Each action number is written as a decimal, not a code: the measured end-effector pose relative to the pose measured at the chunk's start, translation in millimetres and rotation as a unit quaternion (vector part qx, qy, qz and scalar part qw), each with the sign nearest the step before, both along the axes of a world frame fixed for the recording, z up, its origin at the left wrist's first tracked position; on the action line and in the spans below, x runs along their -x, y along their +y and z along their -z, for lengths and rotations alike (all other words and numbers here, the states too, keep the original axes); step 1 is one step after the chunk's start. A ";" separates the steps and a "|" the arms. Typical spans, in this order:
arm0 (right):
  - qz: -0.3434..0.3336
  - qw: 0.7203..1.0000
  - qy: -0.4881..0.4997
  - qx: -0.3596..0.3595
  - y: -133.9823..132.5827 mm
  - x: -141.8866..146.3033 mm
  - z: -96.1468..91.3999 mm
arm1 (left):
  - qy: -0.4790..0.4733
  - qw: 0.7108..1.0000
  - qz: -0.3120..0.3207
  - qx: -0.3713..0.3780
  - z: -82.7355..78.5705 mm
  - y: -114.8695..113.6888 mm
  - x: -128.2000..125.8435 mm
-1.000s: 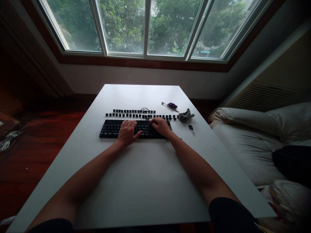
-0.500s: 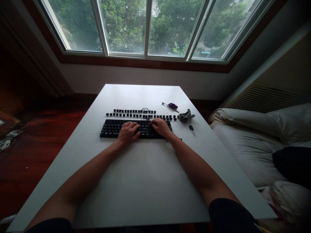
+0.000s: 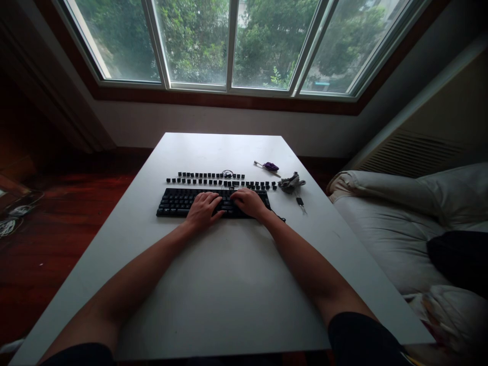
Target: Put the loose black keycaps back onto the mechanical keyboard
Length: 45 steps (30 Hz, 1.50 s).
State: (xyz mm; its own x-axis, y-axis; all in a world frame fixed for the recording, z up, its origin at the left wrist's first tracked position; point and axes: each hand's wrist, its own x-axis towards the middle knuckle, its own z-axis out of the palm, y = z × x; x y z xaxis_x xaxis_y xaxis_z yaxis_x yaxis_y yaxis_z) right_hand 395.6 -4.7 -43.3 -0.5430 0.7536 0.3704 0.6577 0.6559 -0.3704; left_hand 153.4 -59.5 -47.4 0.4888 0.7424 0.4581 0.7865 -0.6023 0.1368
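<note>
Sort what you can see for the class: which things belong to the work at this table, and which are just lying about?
Belongs, judging by the hands:
- black keyboard, under left hand and right hand
- loose black keycaps, in rows behind it

Apparently lying about:
- crumpled grey cloth
- purple bundle, too small to identify
- white cables on the floor

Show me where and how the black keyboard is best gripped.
Probably by the short ends of the keyboard, coming from left and right: it lies flat, long and low, and loose keycaps sit just beyond its far edge.
</note>
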 end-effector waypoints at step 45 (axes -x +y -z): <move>0.226 0.970 -0.085 0.022 35.0 -61.9 -6.7 | 0.023 0.994 0.093 0.044 -11.2 -9.4 -8.9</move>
State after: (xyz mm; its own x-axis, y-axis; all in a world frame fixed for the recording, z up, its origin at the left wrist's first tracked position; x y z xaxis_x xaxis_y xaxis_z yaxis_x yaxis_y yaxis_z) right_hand 457.5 30.3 -36.5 -0.2044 0.9419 0.2665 0.9280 0.2731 -0.2534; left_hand 162.4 -68.9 -36.2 0.6401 0.6735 0.3697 0.6693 -0.7251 0.1619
